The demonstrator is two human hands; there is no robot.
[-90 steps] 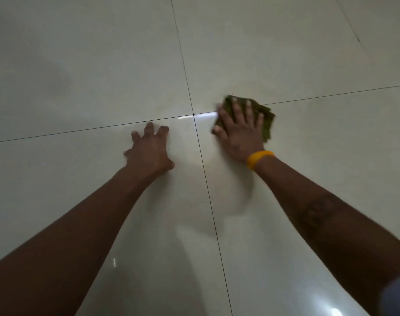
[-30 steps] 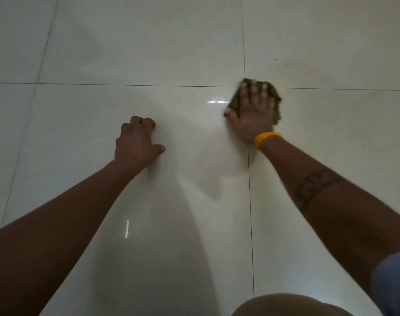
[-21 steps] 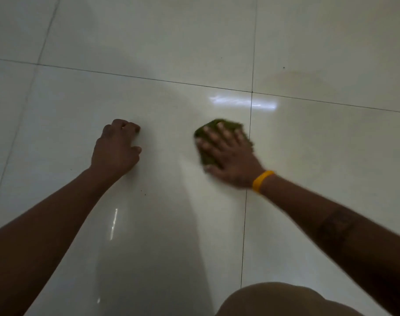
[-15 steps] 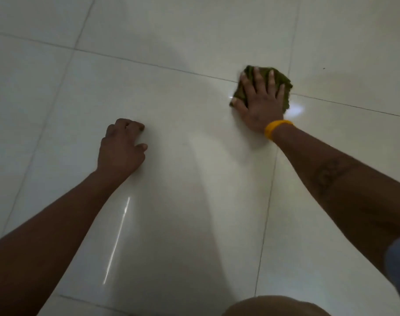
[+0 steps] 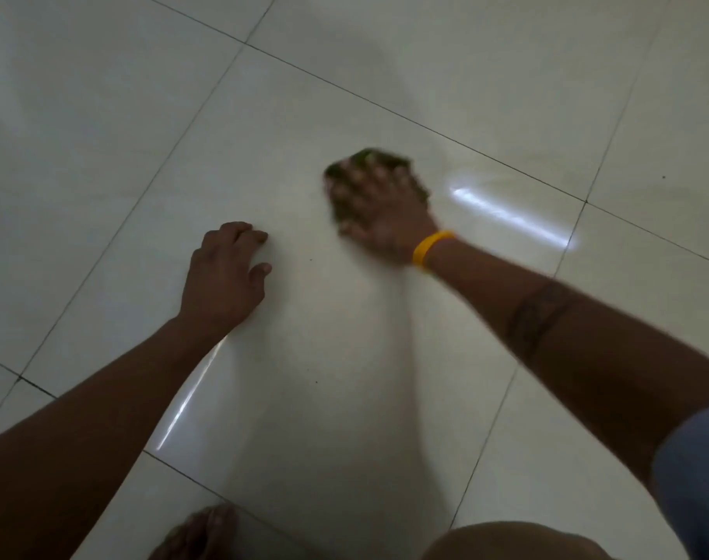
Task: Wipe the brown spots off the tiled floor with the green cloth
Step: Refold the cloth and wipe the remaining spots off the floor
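Green cloth (image 5: 415, 180): one item, bunched into a small pad, lying on the tiled floor (image 5: 324, 357) under my right hand (image 5: 379, 214), inside the large middle tile and short of its far grout line.

Handling, by my estimate: soft, limp and light, with no shape of its own, so it goes wherever my palm pushes it. On this glossy tile it should slide easily, and so could slip out from under a loose palm.

Hold: my right hand lies flat on top, fingers (image 5: 359, 183) spread wide and pressing down, not closed around it. Only the cloth's far and right edges show past them. Both hand and cloth are blurred.

Best place to hold, as I judge it: from above over the thick centre of the bunch, so the edges do not fold under.

Left hand (image 5: 223, 272): empty, fingers curled, braced on the same tile, near the cloth but apart from it.

Spots: a few tiny dark specks (image 5: 311, 260) show nearby; their colour is too small to tell.
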